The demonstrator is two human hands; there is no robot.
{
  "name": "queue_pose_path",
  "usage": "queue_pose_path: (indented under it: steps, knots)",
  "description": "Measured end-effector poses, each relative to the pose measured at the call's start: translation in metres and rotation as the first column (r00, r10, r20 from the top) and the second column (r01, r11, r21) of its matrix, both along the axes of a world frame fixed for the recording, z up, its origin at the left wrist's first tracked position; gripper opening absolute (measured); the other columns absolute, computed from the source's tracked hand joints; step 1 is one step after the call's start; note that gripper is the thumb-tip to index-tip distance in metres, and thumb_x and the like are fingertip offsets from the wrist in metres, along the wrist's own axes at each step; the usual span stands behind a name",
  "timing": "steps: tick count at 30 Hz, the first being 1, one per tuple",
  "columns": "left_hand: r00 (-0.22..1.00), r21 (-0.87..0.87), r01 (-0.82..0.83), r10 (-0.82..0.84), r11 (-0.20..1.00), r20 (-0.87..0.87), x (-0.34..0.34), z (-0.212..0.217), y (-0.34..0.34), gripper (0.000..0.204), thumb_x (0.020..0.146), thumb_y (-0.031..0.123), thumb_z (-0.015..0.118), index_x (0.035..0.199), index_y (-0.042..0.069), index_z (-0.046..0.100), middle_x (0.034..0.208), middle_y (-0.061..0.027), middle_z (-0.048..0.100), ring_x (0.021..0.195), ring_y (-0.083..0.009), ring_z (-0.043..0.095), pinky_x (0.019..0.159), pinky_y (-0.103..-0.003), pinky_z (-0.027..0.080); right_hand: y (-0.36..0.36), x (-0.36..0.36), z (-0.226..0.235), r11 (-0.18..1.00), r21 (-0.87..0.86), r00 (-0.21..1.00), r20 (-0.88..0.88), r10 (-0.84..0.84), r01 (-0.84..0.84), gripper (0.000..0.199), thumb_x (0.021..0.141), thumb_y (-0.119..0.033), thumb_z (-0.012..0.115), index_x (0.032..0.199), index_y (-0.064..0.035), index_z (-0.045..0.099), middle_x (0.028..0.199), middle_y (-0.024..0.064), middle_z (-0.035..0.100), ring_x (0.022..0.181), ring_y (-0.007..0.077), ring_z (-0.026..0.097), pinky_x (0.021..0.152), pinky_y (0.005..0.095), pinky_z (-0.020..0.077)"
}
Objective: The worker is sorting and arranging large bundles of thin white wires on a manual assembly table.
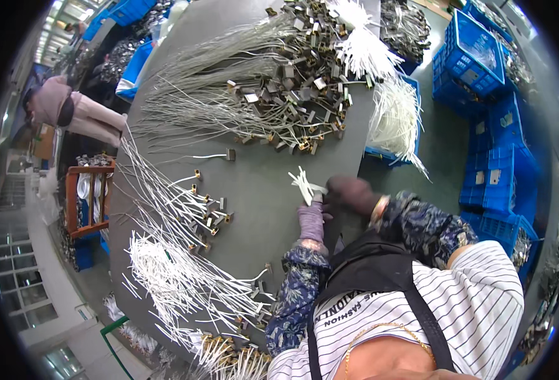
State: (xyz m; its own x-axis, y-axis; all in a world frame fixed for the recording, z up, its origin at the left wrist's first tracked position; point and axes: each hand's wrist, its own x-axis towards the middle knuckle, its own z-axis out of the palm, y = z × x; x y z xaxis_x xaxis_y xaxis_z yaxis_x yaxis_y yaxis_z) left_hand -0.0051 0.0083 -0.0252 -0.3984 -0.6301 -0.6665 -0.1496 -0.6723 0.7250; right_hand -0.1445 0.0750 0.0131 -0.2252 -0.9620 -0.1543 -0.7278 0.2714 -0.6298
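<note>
My left hand (311, 219), in a light purple glove, is closed on a small bunch of short white sleeves (303, 187) that fan out above the fingers. Just to its right my right hand (353, 195), in a dark purple glove, is close against or touching the left fingertips. Its fingers are blurred, so what they hold cannot be made out. Left of the hands on the grey table (260, 190), small block-ended parts (213, 218) lie with white-sleeved wires. A single block-ended wire (228, 155) lies apart, farther up.
A big heap of block-ended wires (292, 82) covers the far table. White-sleeved wires (171, 272) are piled at the near left. A blue bin of white strands (396, 120) stands beyond the right edge. Blue crates (476, 54) are stacked right. Another person (70, 107) stands at the far left.
</note>
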Motion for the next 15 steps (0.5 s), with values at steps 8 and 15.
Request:
queue_pose_path:
  steps: [8, 15]
  knots:
    - [0.926, -0.086, -0.377, 0.373, 0.922, -0.052, 0.038, 0.037, -0.031, 0.027, 0.091, 0.028, 0.056, 0.083, 0.002, 0.054, 0.061, -0.0056, 0.057, 0.04, -0.0132, 0.051, 0.031, -0.021, 0.037, -0.057, -0.003, 0.037, 0.919, -0.394, 0.99, -0.139, -0.024, -0.033, 0.035, 0.077, -0.022, 0.063, 0.109, -0.0075, 0.057, 0.116, 0.0186, 0.054, 0.1, 0.0346, 0.058, 0.078, 0.0423, 0.0491]
    - [0.932, -0.211, -0.331, 0.353, 0.92, 0.075, 0.012, 0.078, -0.003, 0.024, 0.093, 0.027, 0.054, 0.089, 0.003, 0.054, 0.06, -0.0025, 0.052, 0.039, -0.0098, 0.045, 0.031, -0.022, 0.03, -0.096, -0.077, 0.021, 0.985, -0.169, 0.954, 0.291, 0.074, -0.025, 0.032, 0.077, -0.022, 0.068, 0.101, -0.0029, 0.059, 0.076, 0.009, 0.06, 0.063, 0.0253, 0.06, 0.057, 0.0356, 0.0505]
